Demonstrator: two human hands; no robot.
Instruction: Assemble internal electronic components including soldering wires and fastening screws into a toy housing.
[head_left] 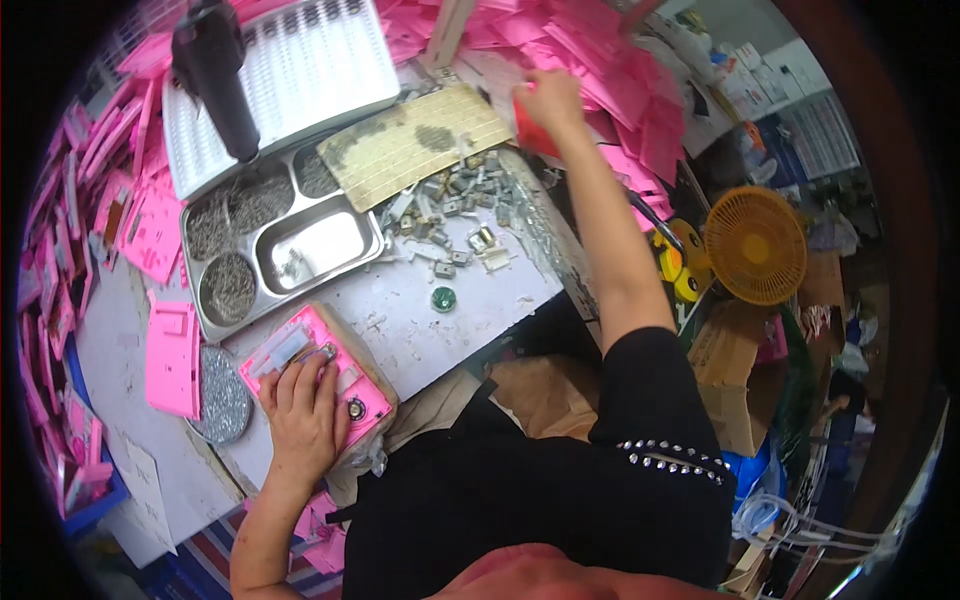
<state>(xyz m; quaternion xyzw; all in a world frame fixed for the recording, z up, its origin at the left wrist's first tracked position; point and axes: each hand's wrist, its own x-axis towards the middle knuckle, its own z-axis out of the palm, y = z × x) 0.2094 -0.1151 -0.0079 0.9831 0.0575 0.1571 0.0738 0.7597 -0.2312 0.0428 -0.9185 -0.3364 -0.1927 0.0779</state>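
A pink plastic housing (362, 388) lies on a block at the table's front edge, with a white part, a small metal part and a round black-and-silver piece inside. My left hand (304, 412) grips it from the near side, fingers bent over its inner parts. At the back right, my right arm is stretched out. My right hand (553, 100) is closed beside a flat red piece (534, 132); what its fingers hold is hidden. Several small metal-and-white parts (455, 200) lie heaped between my hands, partly under a stained yellowish board (420, 140).
A steel compartment tray (330, 262) holds screws; a black power screwdriver (215, 80) hangs above it. Behind is a white slotted tray (300, 75). Pink panels (172, 358) pile up left and back. A round tin (222, 395), a green disc (443, 298) and a yellow fan (755, 245) are around.
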